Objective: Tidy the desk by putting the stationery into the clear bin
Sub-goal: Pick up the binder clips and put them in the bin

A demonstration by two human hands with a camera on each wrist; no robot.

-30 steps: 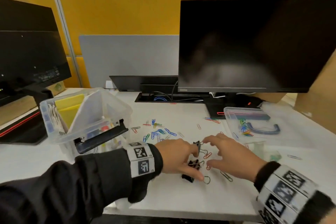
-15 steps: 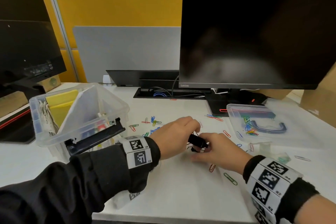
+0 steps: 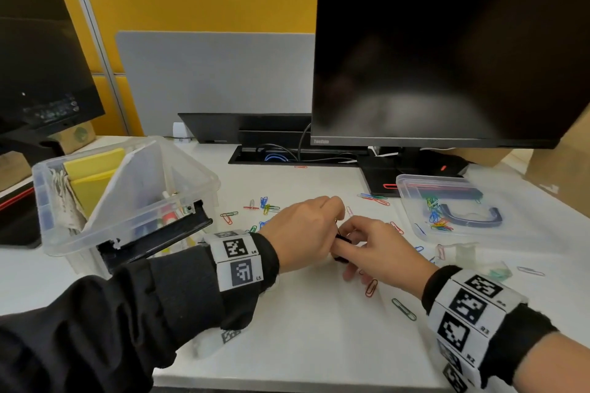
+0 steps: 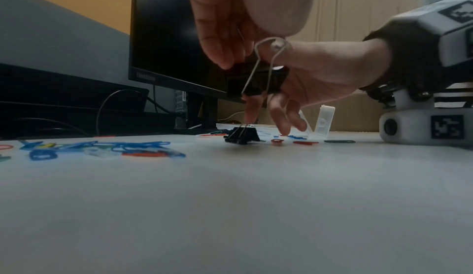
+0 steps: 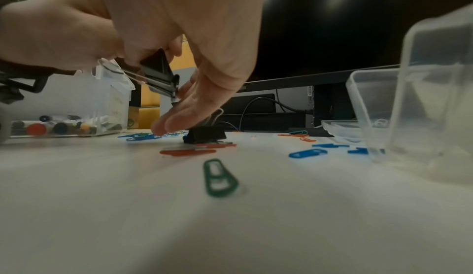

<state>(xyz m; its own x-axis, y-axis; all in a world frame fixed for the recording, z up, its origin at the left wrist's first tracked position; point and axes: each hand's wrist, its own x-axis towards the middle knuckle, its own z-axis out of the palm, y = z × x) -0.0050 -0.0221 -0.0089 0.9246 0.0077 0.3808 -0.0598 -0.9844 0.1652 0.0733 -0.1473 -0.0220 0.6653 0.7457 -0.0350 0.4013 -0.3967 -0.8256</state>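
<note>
My left hand [image 3: 332, 220] and right hand [image 3: 348, 244] meet over the middle of the desk, and both pinch one black binder clip [image 4: 256, 82] held a little above the surface. Its black body [image 5: 158, 76] sits between my right thumb and fingers, and its wire handles point toward my left hand. A second black binder clip [image 4: 243, 135] lies on the desk right below, under my right fingers [image 5: 174, 120]. The clear bin [image 3: 198, 182] stands at the left and holds yellow notes, papers and pens. Coloured paper clips [image 3: 265, 206] lie scattered around.
The bin's clear lid [image 3: 412, 198] lies at the right with several paper clips on it. A small clear box [image 5: 422, 106] stands near my right wrist. A green paper clip [image 5: 220, 177] and a red one [image 3: 371, 287] lie near the front. Two monitors stand behind.
A second ago both hands lay low by two binder clips on the desk. One clip has since been lifted off the desk, and both hands have closed together round it.
</note>
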